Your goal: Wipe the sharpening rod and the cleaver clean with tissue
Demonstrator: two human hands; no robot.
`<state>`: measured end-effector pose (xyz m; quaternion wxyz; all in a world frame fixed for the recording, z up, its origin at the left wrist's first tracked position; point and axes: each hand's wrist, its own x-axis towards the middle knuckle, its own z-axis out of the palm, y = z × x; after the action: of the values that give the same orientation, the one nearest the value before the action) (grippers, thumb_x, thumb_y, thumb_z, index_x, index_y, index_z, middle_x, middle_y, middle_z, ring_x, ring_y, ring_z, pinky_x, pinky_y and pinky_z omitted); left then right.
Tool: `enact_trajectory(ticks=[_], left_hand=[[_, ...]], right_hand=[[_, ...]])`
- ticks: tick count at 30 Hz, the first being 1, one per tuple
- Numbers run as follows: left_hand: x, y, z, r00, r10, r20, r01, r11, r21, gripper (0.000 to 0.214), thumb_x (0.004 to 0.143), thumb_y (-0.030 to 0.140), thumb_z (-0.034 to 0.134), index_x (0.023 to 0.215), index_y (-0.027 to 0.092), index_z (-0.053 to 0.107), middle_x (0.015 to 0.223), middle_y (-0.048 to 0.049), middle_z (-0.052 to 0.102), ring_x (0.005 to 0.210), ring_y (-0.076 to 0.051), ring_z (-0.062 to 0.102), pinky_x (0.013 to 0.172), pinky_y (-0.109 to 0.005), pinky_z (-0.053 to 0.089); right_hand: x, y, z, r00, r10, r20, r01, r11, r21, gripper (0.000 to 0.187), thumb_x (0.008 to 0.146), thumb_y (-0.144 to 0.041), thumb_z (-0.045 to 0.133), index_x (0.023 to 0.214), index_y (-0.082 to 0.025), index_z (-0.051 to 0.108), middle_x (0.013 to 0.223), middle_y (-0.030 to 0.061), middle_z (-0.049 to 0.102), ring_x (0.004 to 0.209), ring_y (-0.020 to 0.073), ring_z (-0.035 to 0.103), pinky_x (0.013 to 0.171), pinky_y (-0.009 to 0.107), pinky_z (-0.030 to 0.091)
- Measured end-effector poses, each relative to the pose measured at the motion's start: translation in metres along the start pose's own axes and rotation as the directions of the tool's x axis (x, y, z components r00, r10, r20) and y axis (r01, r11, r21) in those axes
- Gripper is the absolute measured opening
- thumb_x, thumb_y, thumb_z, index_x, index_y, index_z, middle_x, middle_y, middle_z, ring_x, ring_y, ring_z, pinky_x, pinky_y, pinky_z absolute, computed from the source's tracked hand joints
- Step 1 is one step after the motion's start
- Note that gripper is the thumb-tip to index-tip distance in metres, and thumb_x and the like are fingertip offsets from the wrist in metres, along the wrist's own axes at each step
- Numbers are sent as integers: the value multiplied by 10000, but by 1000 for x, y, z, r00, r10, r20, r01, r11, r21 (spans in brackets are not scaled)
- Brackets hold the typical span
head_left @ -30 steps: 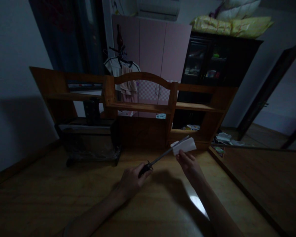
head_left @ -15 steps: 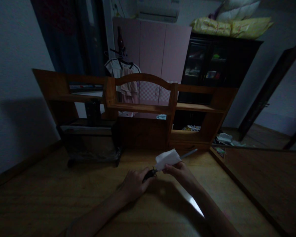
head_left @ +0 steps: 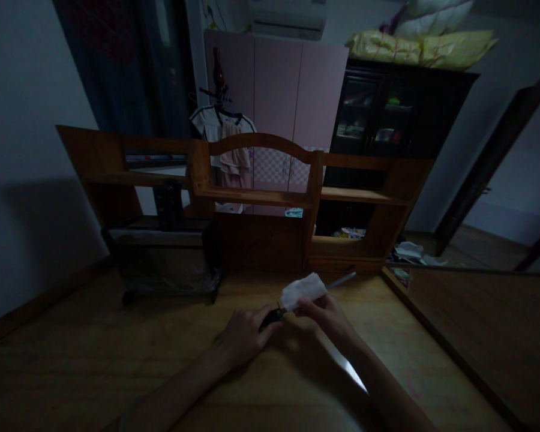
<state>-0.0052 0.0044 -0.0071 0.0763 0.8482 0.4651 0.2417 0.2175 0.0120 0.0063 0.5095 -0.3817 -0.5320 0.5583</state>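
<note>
A broad wooden surface (head_left: 162, 360) runs up to a wooden shelf unit (head_left: 256, 195), with a black-framed object (head_left: 162, 264) near its left end. Above the surface, the left hand (head_left: 243, 333) has its fingers wrapped around the dark handle (head_left: 269, 319) of a slim grey tool (head_left: 342, 280), while the right hand's (head_left: 327, 317) fingers pinch a white sheet (head_left: 302, 291) against the shaft, leaving the tip exposed.

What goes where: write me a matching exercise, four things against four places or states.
1. Left hand
2. White sheet
3. Yellow bundle
4. Hanging clothes

A. In front of the pink wardrobe
B. Covering part of the metal shaft
C. Closed on the black handle
D. On top of the black cabinet

Pairs: 1-C, 2-B, 3-D, 4-A
</note>
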Motion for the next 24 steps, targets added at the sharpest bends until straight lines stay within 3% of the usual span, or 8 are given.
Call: enact_trajectory(ticks=[5, 13, 19, 24], left_hand=[[-1, 1, -2, 1000, 21, -5, -21, 1000, -21, 276, 911, 440, 477, 1057, 242, 601, 893, -31, 710, 759, -224, 658, 631, -277, 389], [-1, 2, -3, 1000, -2, -21, 1, 1000, -23, 267, 909, 430, 480, 1039, 234, 607, 877, -36, 709, 735, -216, 654, 624, -270, 385], [1, 5, -6, 999, -20, -31, 18, 998, -52, 274, 912, 443, 470, 1036, 241, 607, 890, -28, 711, 760, -217, 658, 638, -268, 387], [1, 7, -5, 998, -39, -42, 37, 999, -39, 287, 921, 459, 449, 1017, 236, 603, 826, -24, 706, 729, -218, 662, 624, -269, 380]], right_hand=[[-4, -5, 1, 999, -39, 9, 39, 998, -51, 252, 786, -362, 689, 910, -143, 680, 872, 77, 700, 787, 193, 641, 758, 321, 503], [-4, -5, 1, 999, -31, -35, 31, 1000, -8, 291, 734, -333, 739, 930, -127, 676, 873, 88, 711, 787, 217, 662, 784, 366, 519], [-2, -5, 3, 993, -51, -103, 53, 999, 12, 280, 718, -331, 752, 904, -132, 689, 849, 91, 723, 778, 221, 674, 783, 366, 522], [1, -4, -2, 970, -83, -227, 97, 994, 52, 259, 723, -340, 746, 862, -129, 686, 762, 76, 718, 715, 197, 672, 743, 335, 525]])
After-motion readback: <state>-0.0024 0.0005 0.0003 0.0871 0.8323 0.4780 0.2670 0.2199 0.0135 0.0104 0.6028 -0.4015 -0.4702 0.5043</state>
